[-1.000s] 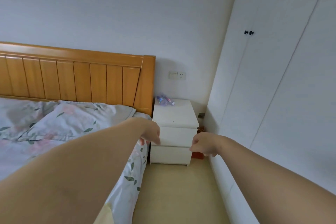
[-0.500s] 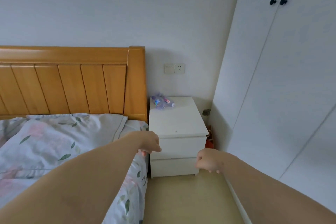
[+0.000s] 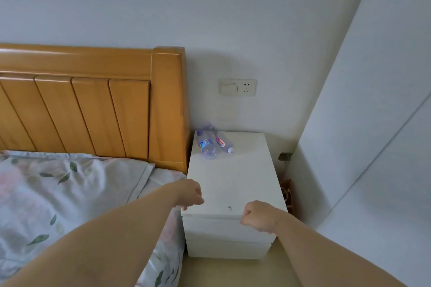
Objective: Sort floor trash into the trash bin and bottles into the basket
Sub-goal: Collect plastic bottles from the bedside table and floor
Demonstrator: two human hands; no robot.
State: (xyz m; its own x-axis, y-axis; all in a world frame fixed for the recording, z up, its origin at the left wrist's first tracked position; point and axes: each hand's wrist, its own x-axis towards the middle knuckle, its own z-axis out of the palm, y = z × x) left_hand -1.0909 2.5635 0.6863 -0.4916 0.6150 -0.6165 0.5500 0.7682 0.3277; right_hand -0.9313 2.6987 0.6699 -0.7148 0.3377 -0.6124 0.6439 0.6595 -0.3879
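Two bottles lie on sides at back-left corner of bench [image 3: 233, 182], touching: blue-label bottle [image 3: 205, 145] left, pink-label bottle [image 3: 223, 144] right. Left hand [image 3: 190, 196] and right hand [image 3: 257, 215] over bench front edge, fingers curled, holding nothing. Bed [image 3: 70, 193] left of bench; socket [image 3: 246, 87] above.

A plain pale wall [image 3: 163, 2] closes the far side, with a white switch-and-socket plate [image 3: 238, 87] set above a white nightstand [image 3: 233, 184] of 2 drawers. On the left a honey-coloured wooden headboard [image 3: 93, 109] stands against that wall, just beside the nightstand, with leaf-and-flower printed bedding [image 3: 58, 193] in front of it. A white wardrobe [image 3: 377, 123] fills the right, and beige floor [image 3: 233, 272] shows nearest, under soft, even light
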